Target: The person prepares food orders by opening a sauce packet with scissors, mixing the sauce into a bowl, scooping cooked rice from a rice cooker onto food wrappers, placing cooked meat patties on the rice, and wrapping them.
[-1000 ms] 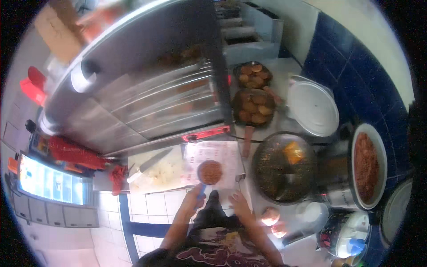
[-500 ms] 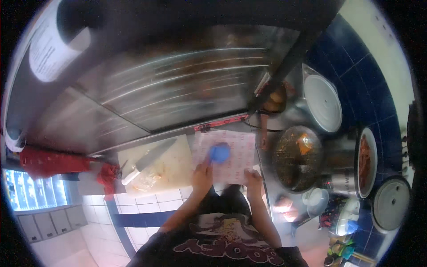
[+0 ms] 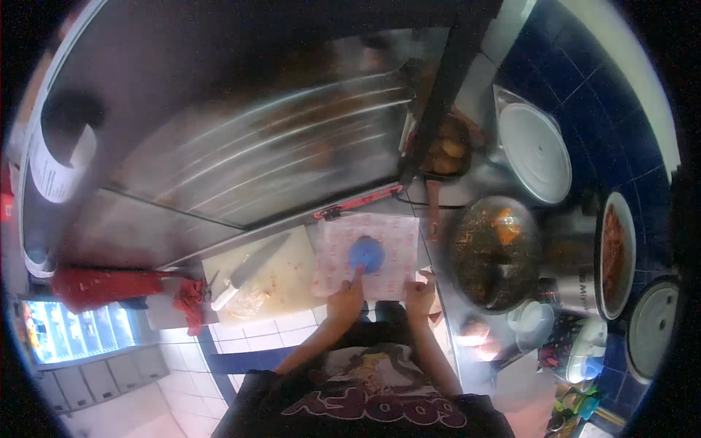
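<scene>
A sheet of white paper with red print [image 3: 401,233] lies flat in front of me. Over its middle is a round, flat blue thing [image 3: 366,252], whose kind I cannot make out. My left hand [image 3: 343,301] is closed, its fingertips on the near edge of the blue thing. My right hand [image 3: 419,293] pinches the paper at its near right corner. Left of the paper is a pale cutting board [image 3: 292,270] bearing a large white-handled knife [image 3: 252,269] and a crumpled clear plastic piece [image 3: 248,304].
A big dark pan [image 3: 475,252] with orange pieces stands to the right, beyond it a pot of reddish food [image 3: 615,255]. A lidded pot [image 3: 535,153] and a small pan [image 3: 447,150] sit farther back. Left of the board hangs a red cloth [image 3: 191,303].
My left hand has moved right and slightly nearer, and the blue thing has shifted a little right on the paper. The right hand stays at the paper's corner. The view has tilted slightly.
</scene>
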{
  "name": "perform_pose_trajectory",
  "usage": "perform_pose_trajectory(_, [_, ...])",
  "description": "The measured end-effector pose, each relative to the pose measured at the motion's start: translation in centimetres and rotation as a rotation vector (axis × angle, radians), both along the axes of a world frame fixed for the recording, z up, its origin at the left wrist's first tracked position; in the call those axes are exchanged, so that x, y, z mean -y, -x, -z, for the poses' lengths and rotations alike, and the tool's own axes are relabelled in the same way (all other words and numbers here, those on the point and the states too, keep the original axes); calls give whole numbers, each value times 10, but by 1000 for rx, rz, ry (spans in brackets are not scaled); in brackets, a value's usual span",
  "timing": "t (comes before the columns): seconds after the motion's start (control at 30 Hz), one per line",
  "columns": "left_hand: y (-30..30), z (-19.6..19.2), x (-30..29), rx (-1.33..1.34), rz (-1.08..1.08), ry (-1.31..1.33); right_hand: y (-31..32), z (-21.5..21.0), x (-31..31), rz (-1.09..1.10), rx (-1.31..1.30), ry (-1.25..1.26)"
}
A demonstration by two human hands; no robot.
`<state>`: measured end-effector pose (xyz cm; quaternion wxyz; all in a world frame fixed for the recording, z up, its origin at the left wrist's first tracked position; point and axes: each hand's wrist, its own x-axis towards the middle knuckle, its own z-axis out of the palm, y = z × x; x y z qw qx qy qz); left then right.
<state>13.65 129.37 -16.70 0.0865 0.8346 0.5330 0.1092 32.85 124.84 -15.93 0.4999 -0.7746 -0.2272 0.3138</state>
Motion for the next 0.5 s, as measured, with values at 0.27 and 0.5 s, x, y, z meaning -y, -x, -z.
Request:
perform_pose_trajectory(0.27, [-6, -10, 2, 36, -13, -8, -19, -40, 15, -796, 539, 208])
perform_pose_trajectory(0.5, [20, -7, -18, 10, 126, -8, -14, -39, 16, -848, 729, 169])
